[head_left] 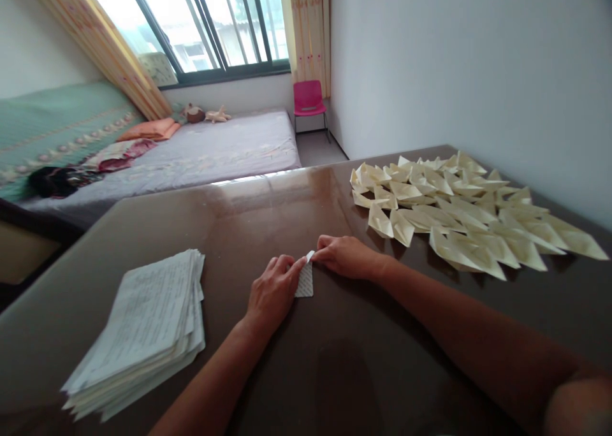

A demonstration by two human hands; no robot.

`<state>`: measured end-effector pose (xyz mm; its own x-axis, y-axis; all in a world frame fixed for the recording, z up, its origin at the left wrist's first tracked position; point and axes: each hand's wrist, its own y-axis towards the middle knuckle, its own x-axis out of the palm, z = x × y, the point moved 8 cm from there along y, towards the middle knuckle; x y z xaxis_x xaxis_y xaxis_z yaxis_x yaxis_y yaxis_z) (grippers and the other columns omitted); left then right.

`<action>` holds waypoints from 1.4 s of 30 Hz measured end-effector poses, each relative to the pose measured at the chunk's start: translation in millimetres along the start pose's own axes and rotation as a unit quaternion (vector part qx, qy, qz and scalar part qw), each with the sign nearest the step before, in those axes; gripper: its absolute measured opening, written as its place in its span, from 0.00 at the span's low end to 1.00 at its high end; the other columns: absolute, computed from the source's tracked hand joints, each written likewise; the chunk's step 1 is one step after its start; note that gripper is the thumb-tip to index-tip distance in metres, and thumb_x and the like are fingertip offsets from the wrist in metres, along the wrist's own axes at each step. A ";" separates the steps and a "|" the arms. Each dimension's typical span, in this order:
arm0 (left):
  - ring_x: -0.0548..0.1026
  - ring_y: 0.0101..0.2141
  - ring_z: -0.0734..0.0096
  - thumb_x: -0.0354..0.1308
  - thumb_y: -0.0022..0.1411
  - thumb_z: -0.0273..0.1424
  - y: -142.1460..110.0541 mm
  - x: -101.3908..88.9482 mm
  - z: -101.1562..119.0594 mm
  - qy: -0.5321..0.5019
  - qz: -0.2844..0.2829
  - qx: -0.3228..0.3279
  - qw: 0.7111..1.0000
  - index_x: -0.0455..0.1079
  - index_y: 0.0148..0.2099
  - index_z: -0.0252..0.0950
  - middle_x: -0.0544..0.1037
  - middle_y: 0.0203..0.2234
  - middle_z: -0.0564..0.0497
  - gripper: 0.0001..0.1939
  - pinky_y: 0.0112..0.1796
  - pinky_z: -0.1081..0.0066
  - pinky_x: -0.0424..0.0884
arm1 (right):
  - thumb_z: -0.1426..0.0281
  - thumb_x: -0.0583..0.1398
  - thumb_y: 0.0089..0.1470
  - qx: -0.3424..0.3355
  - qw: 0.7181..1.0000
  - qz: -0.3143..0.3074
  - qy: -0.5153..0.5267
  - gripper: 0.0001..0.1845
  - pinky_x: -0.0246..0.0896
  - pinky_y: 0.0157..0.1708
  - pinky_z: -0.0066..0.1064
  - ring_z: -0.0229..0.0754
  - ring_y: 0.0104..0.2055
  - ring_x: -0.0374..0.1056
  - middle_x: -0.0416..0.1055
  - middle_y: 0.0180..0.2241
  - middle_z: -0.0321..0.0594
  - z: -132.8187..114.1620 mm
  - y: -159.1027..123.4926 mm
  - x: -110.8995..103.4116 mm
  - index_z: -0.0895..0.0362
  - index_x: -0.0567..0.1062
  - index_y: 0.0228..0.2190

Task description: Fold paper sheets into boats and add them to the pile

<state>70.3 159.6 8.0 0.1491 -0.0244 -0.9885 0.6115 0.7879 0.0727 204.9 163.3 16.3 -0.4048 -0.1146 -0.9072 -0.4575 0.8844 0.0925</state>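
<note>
A small folded piece of printed paper (305, 285) lies on the brown table between my two hands. My left hand (276, 287) rests over its left side, fingers together and pressing near the upper edge. From the right, my right hand (345, 256) pinches the paper's raised top corner with thumb and forefinger. Part of the paper is hidden under the left fingers. Off to the left sits a thick stack of printed sheets (148, 308), its edges uneven. Many cream folded paper boats (440, 200) stand grouped at the right, beyond my right forearm.
The glossy brown table (229, 225) reaches to the wall on the right. Behind it are a bed (239, 139) with a lilac sheet, a pink chair (308, 98), and a window with patterned curtains. A dark chair-like edge (33, 245) shows at far left.
</note>
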 end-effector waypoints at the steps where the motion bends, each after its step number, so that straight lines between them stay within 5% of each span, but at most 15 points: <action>1: 0.67 0.45 0.66 0.43 0.69 0.35 -0.5 0.0 1.4 0.006 0.000 0.010 1.000 0.61 0.60 0.51 0.71 0.45 0.50 0.19 0.37 0.73 0.69 | 0.68 0.54 0.59 -0.005 1.000 -0.008 -0.001 0.15 0.59 0.33 0.28 0.38 0.33 0.69 0.71 0.38 0.39 1.5 -0.8 -0.6 0.47 0.79 0.41; 7: 0.65 0.48 0.61 0.46 0.67 0.44 -6.1 -4.3 16.4 0.051 -0.008 0.079 0.996 0.59 0.62 0.44 0.68 0.52 0.48 0.24 0.44 0.65 0.70 | 0.79 0.55 0.54 -0.007 0.991 0.048 0.125 0.16 0.61 0.38 0.25 0.35 0.35 0.69 0.72 0.35 0.39 24.2 5.2 -6.3 0.56 0.80 0.38; 12: 0.65 0.49 0.58 0.50 0.63 0.49 -9.8 -9.5 24.4 0.066 -0.018 0.097 0.993 0.57 0.63 0.40 0.67 0.53 0.46 0.31 0.46 0.62 0.70 | 0.75 0.55 0.56 -0.042 0.993 0.075 0.078 0.17 0.61 0.41 0.27 0.37 0.39 0.70 0.71 0.43 0.39 14.9 4.6 -1.6 0.51 0.78 0.44; 22: 0.71 0.41 0.60 0.49 0.65 0.24 -14.6 -9.5 31.1 0.159 -0.007 0.109 0.981 0.62 0.59 0.34 0.74 0.47 0.44 0.20 0.36 0.64 0.72 | 0.72 0.53 0.61 -0.070 0.994 0.066 0.045 0.14 0.60 0.49 0.30 0.40 0.48 0.68 0.73 0.46 0.38 3.8 4.3 0.3 0.51 0.77 0.42; 28: 0.71 0.44 0.66 0.47 0.68 0.33 -7.0 -20.1 0.6 0.005 0.042 0.058 0.997 0.68 0.51 0.44 0.76 0.45 0.53 0.13 0.35 0.71 0.68 | 0.65 0.54 0.61 -0.061 0.991 0.047 0.108 0.13 0.61 0.44 0.26 0.37 0.42 0.71 0.74 0.43 0.36 11.3 5.1 0.5 0.50 0.79 0.39; 33: 0.73 0.41 0.68 0.45 0.68 0.35 -3.5 -18.0 -11.4 -0.116 0.054 0.039 0.991 0.71 0.46 0.41 0.78 0.40 0.52 0.14 0.41 0.70 0.66 | 0.61 0.55 0.60 -0.058 0.989 0.030 0.134 0.14 0.61 0.43 0.27 0.38 0.42 0.71 0.75 0.44 0.36 16.4 5.8 3.6 0.49 0.79 0.41; 42: 0.66 0.24 0.74 0.50 0.63 0.40 0.7 -9.1 -33.5 -0.303 0.044 -0.067 0.950 0.70 0.28 0.33 0.71 0.20 0.53 0.19 0.26 0.76 0.60 | 0.59 0.60 0.55 -0.013 0.959 0.002 0.284 0.18 0.63 0.35 0.25 0.40 0.35 0.72 0.79 0.35 0.38 16.3 7.1 3.9 0.58 0.79 0.42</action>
<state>43.3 180.9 12.6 0.6393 -0.2728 -0.7189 0.4775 0.8737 0.0930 213.0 176.5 6.7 -0.7688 -0.3460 -0.5378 -0.4719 0.8745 0.1120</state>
